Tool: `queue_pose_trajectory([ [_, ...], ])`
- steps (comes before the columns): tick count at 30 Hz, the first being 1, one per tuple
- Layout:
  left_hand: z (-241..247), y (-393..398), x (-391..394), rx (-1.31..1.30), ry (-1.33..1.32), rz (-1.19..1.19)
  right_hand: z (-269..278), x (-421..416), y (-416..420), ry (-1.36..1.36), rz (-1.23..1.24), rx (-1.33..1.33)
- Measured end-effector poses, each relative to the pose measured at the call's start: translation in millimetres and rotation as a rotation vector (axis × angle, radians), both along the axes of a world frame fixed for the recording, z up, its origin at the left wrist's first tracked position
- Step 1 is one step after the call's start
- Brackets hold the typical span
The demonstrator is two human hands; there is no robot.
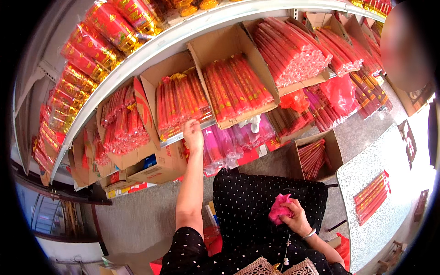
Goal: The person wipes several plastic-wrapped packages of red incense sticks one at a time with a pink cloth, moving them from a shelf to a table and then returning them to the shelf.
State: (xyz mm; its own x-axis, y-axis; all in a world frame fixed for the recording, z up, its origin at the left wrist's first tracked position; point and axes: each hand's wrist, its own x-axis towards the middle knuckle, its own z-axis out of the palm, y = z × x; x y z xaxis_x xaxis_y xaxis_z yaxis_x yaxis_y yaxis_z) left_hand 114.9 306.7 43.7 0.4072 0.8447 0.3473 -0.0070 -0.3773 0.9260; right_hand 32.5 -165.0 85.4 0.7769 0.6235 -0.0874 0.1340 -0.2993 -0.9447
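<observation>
My left hand [193, 137] reaches out to the front edge of the lower metal shelf [172, 138]. Its fingertips meet the front ends of plastic-wrapped red packs [180, 101] with gold print, standing in an open cardboard box. Whether the fingers grip anything there is hidden by the hand itself. To its right is another cardboard box [225, 44] with similar red packs [235, 86]. Near my lap, my right hand [297, 218] holds a crumpled pink cloth [281, 209]; a silver-coloured bangle is on that wrist.
Red and gold cylinders [110, 29] line the curved-looking upper shelf. Pink-purple wrapped bundles [221, 144] lie below the left hand's shelf. A cardboard box [331, 151] of red sticks stands on the floor. On the right, a speckled table [364, 165] bears several red packs [373, 197].
</observation>
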Motion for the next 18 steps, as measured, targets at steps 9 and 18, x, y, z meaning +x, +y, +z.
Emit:
queue_pose_trajectory([
  [9, 39.2, -7.0, -6.2, 0.158, 0.468, -0.108, -4.2, 1.6, 9.4, 0.007, 0.018, 0.041],
  [18, 38.5, 43.7, 23.0, 0.253, 0.541, -0.153, -0.5, 1.0, -2.4, -0.013, -0.029, 0.001],
])
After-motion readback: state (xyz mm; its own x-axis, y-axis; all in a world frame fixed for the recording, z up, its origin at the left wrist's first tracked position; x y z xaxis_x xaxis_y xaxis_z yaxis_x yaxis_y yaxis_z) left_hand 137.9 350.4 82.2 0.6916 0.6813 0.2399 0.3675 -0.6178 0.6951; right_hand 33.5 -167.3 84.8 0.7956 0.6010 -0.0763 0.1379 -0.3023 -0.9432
